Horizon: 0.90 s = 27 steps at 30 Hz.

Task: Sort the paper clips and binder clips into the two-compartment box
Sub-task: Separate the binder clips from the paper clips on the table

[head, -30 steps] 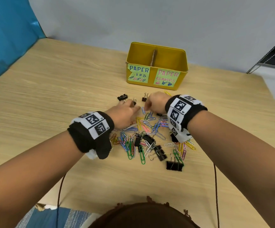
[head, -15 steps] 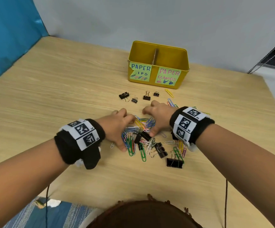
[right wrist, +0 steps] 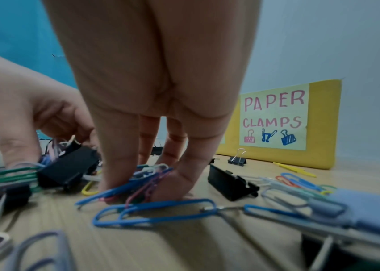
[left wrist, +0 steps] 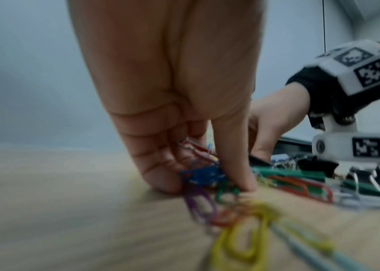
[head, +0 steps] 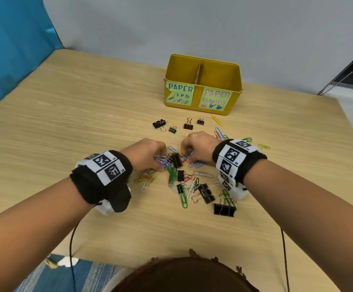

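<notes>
Coloured paper clips [head: 172, 168] and black binder clips [head: 206, 193] lie mixed in a loose heap on a wooden table [head: 65, 123]. The left hand [head: 147, 153] pinches a bunch of paper clips between curled fingers and thumb; the right hand [head: 198, 147] pinches blue and pink ones likewise. Beyond stands a yellow two-compartment box [head: 232, 81], labelled "PAPER CLAMPS" on its right half.

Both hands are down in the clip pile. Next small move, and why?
Probably lift both bunches clear. The left hand pinches coloured paper clips and the right hand pinches another bunch, but a black binder clip sits between them and belongs in the yellow metal box's other compartment.
</notes>
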### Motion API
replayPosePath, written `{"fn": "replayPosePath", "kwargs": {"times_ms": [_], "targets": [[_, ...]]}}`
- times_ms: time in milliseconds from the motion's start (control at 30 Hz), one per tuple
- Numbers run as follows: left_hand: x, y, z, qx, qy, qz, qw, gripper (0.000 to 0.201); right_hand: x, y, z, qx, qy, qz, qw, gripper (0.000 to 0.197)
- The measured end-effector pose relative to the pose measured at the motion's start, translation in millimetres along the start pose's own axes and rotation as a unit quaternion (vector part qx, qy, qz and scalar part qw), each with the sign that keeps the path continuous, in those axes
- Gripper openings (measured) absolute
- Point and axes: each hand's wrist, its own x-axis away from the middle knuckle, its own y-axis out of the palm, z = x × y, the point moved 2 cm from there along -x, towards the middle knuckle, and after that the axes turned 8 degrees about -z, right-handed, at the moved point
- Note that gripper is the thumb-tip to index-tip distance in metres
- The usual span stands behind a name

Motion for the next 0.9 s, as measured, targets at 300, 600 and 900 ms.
{"fn": "replayPosePath", "kwargs": {"times_ms": [300,600,900], "targets": [[3.2,-9.2,-8.6,0.035,-0.001,0.017,0.999,0.027,-0.6,-2.1,21.8,-0.219,0.037,0.006,0.975,0.026],[7.2,-45.8,-4.8,0.174,0.014,-0.020,0.984,0.015,17.9,-33.8,37.7,-0.457,0.002,-0.004,0.890,0.021],[-6.0,-70.0,4.1,0.237,0.044,0.017,0.970,0.017,20.2,-60.6,34.0,-0.566,-0.053,0.060,0.821,0.020]]}}
